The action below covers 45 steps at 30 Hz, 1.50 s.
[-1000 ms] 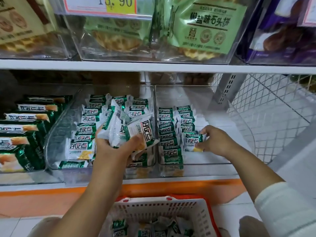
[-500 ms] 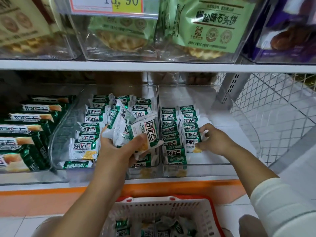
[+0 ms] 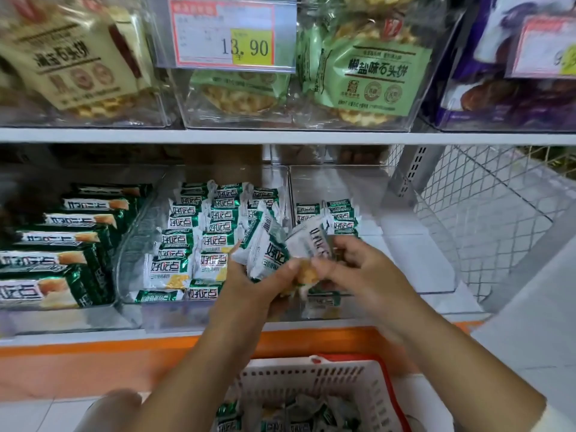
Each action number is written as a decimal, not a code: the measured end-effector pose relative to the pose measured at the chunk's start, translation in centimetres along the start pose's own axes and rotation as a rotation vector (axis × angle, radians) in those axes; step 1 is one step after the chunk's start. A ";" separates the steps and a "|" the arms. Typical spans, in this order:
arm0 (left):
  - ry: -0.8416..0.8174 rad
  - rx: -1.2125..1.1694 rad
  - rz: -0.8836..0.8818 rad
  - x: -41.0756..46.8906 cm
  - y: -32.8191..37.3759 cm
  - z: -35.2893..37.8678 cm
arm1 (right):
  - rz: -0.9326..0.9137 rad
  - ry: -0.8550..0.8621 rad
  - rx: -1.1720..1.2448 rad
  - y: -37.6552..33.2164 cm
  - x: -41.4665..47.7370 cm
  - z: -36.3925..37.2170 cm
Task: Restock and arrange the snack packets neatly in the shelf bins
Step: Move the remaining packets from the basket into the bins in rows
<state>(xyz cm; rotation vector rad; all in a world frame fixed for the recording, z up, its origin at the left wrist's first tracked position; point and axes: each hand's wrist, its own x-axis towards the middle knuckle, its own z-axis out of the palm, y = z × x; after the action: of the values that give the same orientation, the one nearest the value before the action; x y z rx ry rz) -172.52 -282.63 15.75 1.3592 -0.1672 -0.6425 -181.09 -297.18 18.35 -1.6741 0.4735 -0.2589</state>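
My left hand [image 3: 249,285] grips a bunch of small green-and-white snack packets [image 3: 268,254] in front of the lower shelf. My right hand [image 3: 358,269] has come against that bunch and pinches one packet [image 3: 311,241] at its right side. Behind the hands, the middle clear bin [image 3: 137,232] holds several rows of the same packets [image 3: 199,238]. The right clear bin [image 3: 436,244] holds two short rows of packets [image 3: 339,216] at its left side, partly hidden by my hands.
Long green packets [image 3: 62,241] fill the left bin. A white basket with a red rim [image 3: 311,378] holding more packets sits below the shelf. The upper shelf carries biscuit bags [image 3: 374,73] and a 13.90 price tag [image 3: 230,35]. A wire mesh panel [image 3: 498,213] stands at right.
My right hand left the packet row in the right bin and moved left to the bunch in my left hand, now pinching a packet there. The view has drawn closer to the shelf.
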 end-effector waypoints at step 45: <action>-0.179 -0.145 -0.025 0.1 -0.6 0.2 | 0.040 0.047 -0.040 0.6 -0.9 -0.7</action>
<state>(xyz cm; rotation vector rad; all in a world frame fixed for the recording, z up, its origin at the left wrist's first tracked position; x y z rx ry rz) -172.76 -282.90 15.24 1.1658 -0.2430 -0.7832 -182.29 -297.47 17.93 -1.6987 0.5498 -0.2617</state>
